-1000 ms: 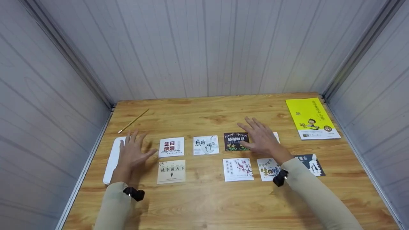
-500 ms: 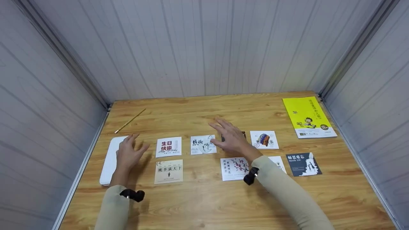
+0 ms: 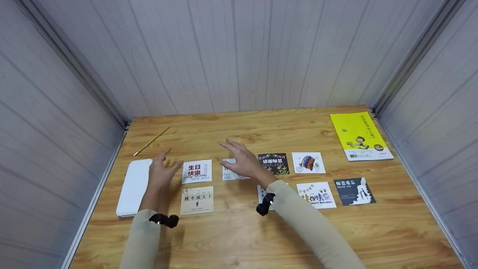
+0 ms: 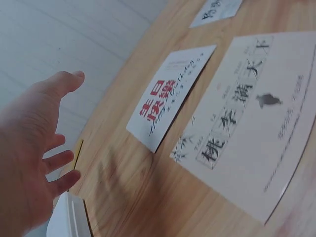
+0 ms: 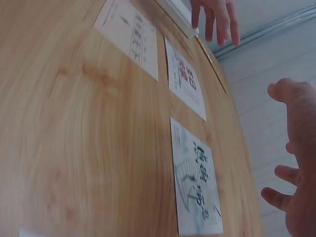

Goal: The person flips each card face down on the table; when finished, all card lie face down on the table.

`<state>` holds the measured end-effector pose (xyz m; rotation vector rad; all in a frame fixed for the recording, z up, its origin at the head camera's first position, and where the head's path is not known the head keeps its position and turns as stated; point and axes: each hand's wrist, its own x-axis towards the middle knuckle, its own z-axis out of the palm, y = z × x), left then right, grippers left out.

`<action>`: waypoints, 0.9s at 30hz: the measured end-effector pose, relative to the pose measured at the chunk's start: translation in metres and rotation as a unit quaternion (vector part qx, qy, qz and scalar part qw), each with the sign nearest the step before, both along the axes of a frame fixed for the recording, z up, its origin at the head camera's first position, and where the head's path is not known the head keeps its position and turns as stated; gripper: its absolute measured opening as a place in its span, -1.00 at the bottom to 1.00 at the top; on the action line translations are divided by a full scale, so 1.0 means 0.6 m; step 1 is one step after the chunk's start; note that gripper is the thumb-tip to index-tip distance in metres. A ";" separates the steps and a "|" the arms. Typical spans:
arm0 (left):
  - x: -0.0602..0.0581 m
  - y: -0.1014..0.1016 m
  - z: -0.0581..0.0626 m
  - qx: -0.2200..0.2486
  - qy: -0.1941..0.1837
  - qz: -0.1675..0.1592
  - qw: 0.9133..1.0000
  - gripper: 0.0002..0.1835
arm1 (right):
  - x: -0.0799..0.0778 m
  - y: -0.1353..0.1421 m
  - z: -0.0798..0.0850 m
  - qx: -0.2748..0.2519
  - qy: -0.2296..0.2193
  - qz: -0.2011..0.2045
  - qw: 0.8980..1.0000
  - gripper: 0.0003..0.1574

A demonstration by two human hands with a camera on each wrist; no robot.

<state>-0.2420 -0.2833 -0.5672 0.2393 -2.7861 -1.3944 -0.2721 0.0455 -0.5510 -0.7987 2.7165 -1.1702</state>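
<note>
My left hand [image 3: 161,175] hovers, fingers spread and holding nothing, between a white case [image 3: 130,190] and a white card with red lettering [image 3: 196,172]. Below that card lies a beige card [image 3: 197,200]. In the left wrist view, the thumb stands apart from the fingers, with the red-lettered card [image 4: 170,94] beyond. My right hand [image 3: 242,160], also holding nothing, is held over a pale ink-painting card [image 3: 229,175] and hides part of it. The right wrist view shows the whole ink-painting card [image 5: 195,182] on the wood, apart from the hand.
To the right lie a dark bunting card [image 3: 273,163], a colourful painted card [image 3: 308,163], a birthday card [image 3: 316,194] and a dark blue-grey card [image 3: 354,191]. My right forearm mostly covers another card. A yellow book [image 3: 358,136] and a pencil [image 3: 152,141] lie farther back. Walls enclose the table.
My right hand has swept left from above the dark bunting card to the ink-painting card. The left hand has shifted slightly right, off the white case. The cards lie as before.
</note>
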 end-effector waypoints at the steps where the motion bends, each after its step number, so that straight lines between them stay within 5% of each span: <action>1: -0.002 0.001 0.000 0.014 -0.002 0.002 1.000 -0.17 | 0.001 -0.007 0.000 -0.015 -0.008 -0.002 1.000 -0.09; 7: -0.011 0.008 -0.005 0.053 -0.014 0.017 0.998 -0.19 | 0.003 -0.043 -0.007 -0.089 -0.056 -0.012 0.994 -0.08; 10: -0.013 0.010 -0.007 0.045 -0.026 -0.001 0.999 -0.20 | 0.004 -0.060 -0.014 -0.117 -0.081 -0.017 0.990 -0.06; 19: -0.019 -0.003 -0.026 -0.036 -0.049 -0.122 0.991 -0.08 | 0.011 -0.099 -0.037 -0.112 -0.135 -0.023 0.984 -0.02; 27: -0.033 -0.011 -0.038 -0.143 -0.064 -0.169 0.973 0.09 | 0.020 -0.113 -0.049 -0.080 -0.131 0.000 0.988 0.00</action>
